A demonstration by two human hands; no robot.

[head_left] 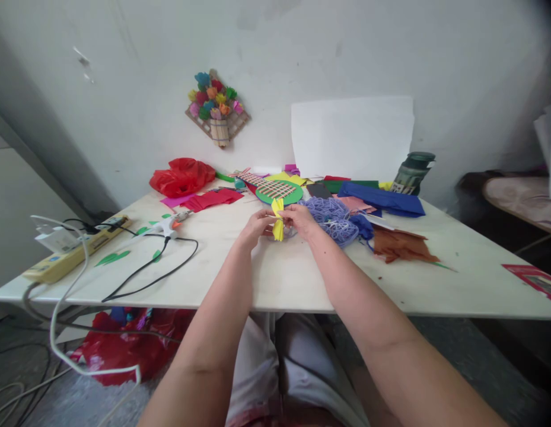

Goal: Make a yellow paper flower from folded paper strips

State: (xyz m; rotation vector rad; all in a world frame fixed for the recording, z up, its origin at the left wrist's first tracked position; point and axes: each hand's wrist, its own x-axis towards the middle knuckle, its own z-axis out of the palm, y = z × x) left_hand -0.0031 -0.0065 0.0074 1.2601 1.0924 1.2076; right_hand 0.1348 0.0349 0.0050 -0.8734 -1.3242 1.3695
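A strip of yellow paper [278, 228], gathered at its middle and flared at both ends like a bow, is held upright above the table. My left hand [256, 227] grips it from the left, fingers closed at the pinched middle. From the other side, my right hand [301, 219] is closed on the same middle part with thumb and fingertips. Whether a thread runs between the fingers is too small to make out. Just beyond the hands lies a green oval guitar-shaped craft [286, 193] with a lattice of thin sticks. Purple-blue yarn [333, 216] is heaped beside my right hand.
A glue gun [167, 225] with its black cord lies left, near a yellow power strip [75, 252] and green paper leaves [112, 257]. Red paper [213, 200], blue paper [382, 199], brown paper [404, 244] and a dark green bottle [413, 173] stand or lie farther back.
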